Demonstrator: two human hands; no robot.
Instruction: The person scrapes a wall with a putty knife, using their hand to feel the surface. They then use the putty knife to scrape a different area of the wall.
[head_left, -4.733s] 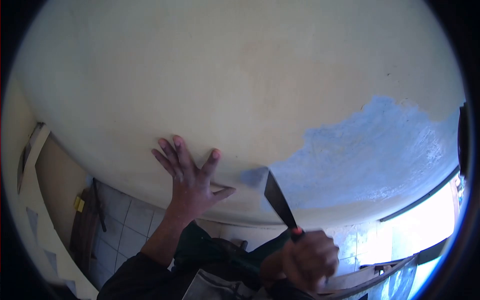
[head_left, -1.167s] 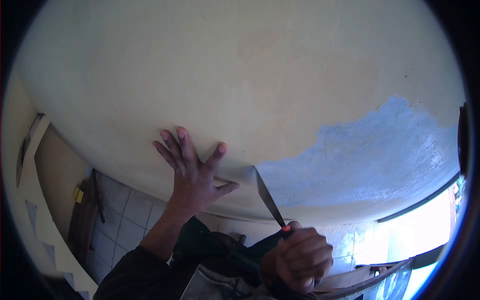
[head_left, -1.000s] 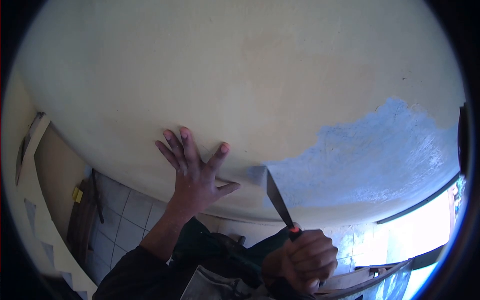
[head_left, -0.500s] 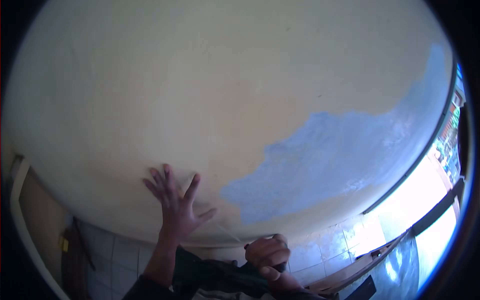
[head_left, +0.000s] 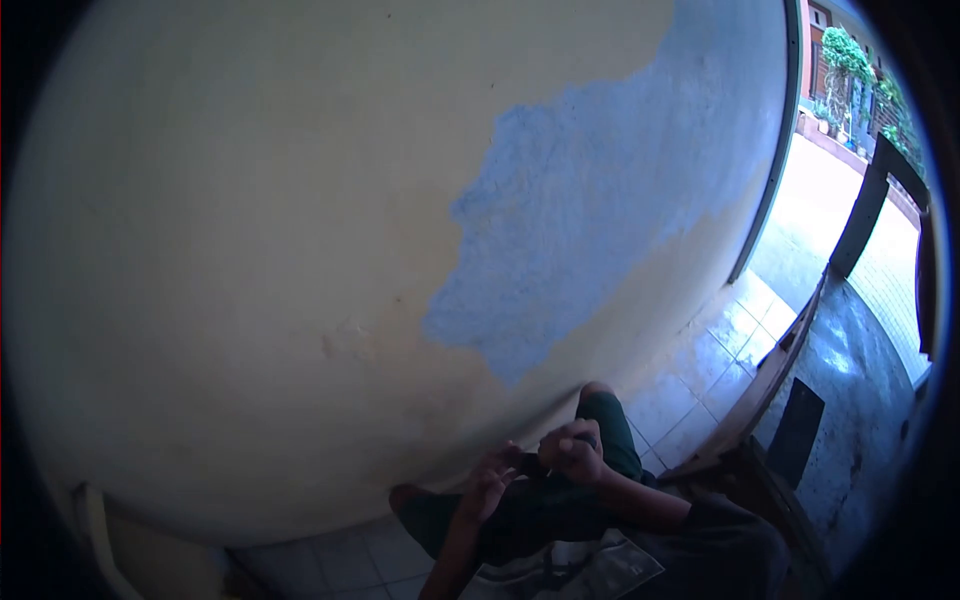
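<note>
In the head view, my right hand (head_left: 572, 450) is closed round a small dark object (head_left: 530, 464), too dim and small to name. My left hand (head_left: 488, 482) is beside it at the object's other end, its fingers bent; whether they grip the object is unclear. Both hands are above my lap, in front of dark green shorts (head_left: 615, 432). Beyond them stands a cream wall (head_left: 250, 250) with a large blue patch (head_left: 560, 220).
Pale floor tiles (head_left: 690, 400) run along the wall's foot. At the right stands a dark-edged table (head_left: 840, 400) with a black flat piece (head_left: 797, 432) on it. An opening at the upper right shows plants (head_left: 845, 60) outside. A pale frame (head_left: 97, 530) is at lower left.
The view has swung to the right, showing more of the doorway and my legs. My left hand has left the wall, where its fingers were spread, and come beside my right hand.
</note>
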